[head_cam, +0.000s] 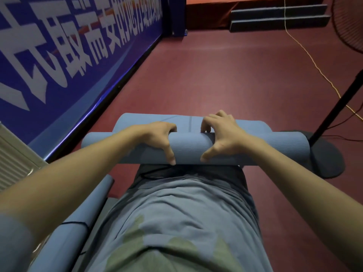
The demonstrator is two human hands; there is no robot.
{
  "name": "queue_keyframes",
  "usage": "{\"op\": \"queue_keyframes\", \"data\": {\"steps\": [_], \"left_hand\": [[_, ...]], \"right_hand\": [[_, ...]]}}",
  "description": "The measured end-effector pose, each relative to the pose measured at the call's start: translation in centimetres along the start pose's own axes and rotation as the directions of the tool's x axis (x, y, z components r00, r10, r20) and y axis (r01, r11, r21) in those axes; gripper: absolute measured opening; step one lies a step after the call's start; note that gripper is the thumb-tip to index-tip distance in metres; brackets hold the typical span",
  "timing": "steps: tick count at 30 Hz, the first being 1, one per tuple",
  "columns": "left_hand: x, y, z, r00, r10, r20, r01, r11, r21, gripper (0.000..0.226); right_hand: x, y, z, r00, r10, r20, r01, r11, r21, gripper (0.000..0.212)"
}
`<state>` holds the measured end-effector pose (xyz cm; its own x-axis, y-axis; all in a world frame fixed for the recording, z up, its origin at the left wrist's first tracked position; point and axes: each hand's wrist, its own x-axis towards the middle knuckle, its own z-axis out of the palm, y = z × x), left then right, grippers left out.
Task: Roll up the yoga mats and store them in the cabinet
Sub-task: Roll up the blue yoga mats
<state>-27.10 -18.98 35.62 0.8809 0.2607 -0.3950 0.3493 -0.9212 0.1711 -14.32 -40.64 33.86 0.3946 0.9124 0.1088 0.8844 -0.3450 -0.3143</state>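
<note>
A blue yoga mat [190,148] lies across the red floor in front of me, rolled into a thick tube, with a short flat stretch of it showing beyond the roll. My left hand [157,138] grips the roll left of its middle, fingers over the far side and thumb on the near side. My right hand [220,136] grips it just right of the middle in the same way. A second rolled blue mat [78,218], tied with a dark cord, lies at my lower left. No cabinet is in view.
A blue banner wall [59,55] with white characters runs along the left. A fan stand's black pole [337,107] and round base [326,156] sit just right of the mat, with a yellow cord [314,63] on the floor. Grey steps [279,16] stand at the far end.
</note>
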Motion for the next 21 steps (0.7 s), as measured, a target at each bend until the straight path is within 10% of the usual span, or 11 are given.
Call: {"op": "queue_keyframes", "data": {"steps": [7, 21], "left_hand": [[1.1, -0.9, -1.3, 1.000, -0.007, 0.008, 0.006, 0.998, 0.067, 0.117], [1.5, -1.9, -0.7, 0.957, 0.137, -0.257, -0.101, 0.984, 0.147, 0.071]], "right_hand": [[1.5, 0.0, -0.7, 0.995, 0.093, 0.027, -0.090, 0.990, -0.110, 0.071], [1.8, 0.6, -0.2, 0.969, 0.229, 0.095, -0.204, 0.954, -0.220, 0.071]]}}
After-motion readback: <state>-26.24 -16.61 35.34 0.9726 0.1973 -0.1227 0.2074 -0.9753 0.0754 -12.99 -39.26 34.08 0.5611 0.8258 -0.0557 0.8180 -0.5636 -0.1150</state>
